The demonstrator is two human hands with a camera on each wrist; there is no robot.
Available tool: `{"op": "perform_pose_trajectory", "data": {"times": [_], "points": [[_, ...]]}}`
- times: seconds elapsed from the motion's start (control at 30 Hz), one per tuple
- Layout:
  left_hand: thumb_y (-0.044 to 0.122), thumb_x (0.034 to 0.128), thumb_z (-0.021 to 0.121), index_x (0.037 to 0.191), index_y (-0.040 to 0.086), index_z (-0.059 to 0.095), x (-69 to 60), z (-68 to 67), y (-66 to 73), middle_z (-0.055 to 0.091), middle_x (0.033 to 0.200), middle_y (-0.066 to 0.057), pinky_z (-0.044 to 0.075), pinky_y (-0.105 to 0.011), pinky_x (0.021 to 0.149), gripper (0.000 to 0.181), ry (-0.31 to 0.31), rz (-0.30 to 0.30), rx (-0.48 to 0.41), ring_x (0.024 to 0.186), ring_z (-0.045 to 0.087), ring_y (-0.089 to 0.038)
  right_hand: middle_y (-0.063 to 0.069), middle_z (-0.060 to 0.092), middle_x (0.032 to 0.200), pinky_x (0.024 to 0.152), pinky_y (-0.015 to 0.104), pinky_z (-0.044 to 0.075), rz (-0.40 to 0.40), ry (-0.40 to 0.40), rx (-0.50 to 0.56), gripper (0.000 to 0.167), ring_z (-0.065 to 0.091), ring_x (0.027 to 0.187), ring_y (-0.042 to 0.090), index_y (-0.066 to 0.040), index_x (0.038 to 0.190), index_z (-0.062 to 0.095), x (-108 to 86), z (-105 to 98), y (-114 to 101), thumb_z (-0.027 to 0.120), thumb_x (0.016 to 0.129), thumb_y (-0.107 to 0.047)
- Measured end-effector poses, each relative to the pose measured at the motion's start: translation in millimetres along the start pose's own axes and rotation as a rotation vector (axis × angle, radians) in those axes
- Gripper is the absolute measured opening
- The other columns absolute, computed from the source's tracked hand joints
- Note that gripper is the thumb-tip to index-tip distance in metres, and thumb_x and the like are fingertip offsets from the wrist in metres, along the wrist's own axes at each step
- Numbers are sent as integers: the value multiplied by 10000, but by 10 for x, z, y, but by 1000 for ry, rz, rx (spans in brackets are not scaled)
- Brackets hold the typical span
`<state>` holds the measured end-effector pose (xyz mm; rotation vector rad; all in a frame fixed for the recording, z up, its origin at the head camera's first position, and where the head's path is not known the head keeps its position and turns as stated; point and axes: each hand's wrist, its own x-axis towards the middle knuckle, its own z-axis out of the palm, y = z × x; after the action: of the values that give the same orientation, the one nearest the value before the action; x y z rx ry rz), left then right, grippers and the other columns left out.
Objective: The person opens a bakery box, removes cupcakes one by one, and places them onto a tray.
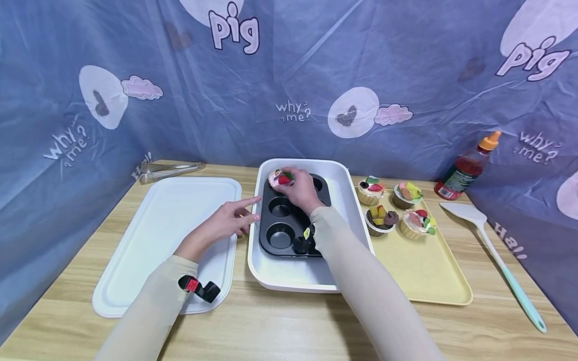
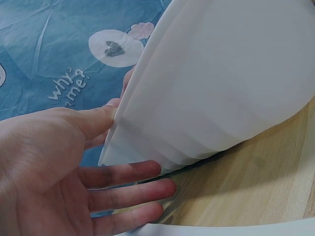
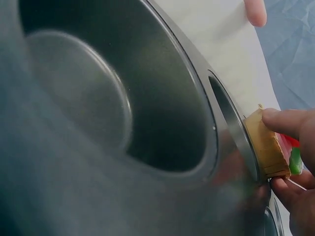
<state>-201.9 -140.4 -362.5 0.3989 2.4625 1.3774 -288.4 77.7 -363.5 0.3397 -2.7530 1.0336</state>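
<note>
My right hand [image 1: 300, 190] pinches a cupcake [image 1: 274, 179] with a pink top, red and green pieces and a tan wrapper. In the right wrist view, the cupcake [image 3: 268, 147] is at the opening of a cup in the dark muffin tin [image 1: 265, 220], between thumb and fingers. The tin lies inside a deep white tray [image 1: 302, 281], with the cupcake over its far left cup. Fingers extended, my left hand [image 1: 228, 220] touches this tray's left rim; in the left wrist view three fingers [image 2: 133, 194] stretch out below the rim.
A flat white tray [image 1: 180, 215] lies at left, with metal tongs [image 1: 169, 170] behind it. To the right, several cupcakes [image 1: 379, 220] stand on a yellow tray [image 1: 429, 271]. Beyond are a sauce bottle [image 1: 465, 173] and a spatula [image 1: 501, 255]. Patterned blue cloth [image 1: 289, 65] encloses the table.
</note>
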Motion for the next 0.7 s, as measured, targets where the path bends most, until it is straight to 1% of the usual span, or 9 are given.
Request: {"op": "perform_pose_trajectory", "data": {"times": [0.13,0.23,0.37,0.53,0.7], "points": [[233,1009,636,1547,163,426,3,-2,-4,689,1073,-193,589,-347,682,581,-1,-2,1,757,682,-218,143,694,1188,878,392,539,7,14,7,526,680,918,274,-105,1324,665,3,8,8,835,844,-235],[241,1009,635,1548,174,425,4,-5,-7,688,1081,-193,588,-342,686,583,-2,-7,3,759,680,-212,138,698,1178,895,398,526,10,23,4,512,660,955,277,-113,1309,677,6,15,14,839,840,-236],[250,1010,634,1549,183,424,0,-8,-11,687,1089,-191,585,-334,688,582,-4,-9,7,763,679,-206,132,696,1189,898,406,519,19,26,7,504,636,964,279,-122,1304,682,10,21,21,841,840,-238],[246,1012,631,1549,175,424,-2,-11,-4,685,1093,-198,582,-328,681,580,-8,1,1,759,684,-207,121,691,1208,882,405,525,39,24,21,498,637,935,270,-139,1304,683,14,20,26,838,843,-246],[250,1013,630,1551,180,421,-5,-13,6,682,1096,-200,580,-325,678,582,-10,-7,-4,755,687,-203,113,695,1230,911,407,518,31,30,32,468,623,987,265,-135,1295,693,17,19,33,827,855,-217]]}}
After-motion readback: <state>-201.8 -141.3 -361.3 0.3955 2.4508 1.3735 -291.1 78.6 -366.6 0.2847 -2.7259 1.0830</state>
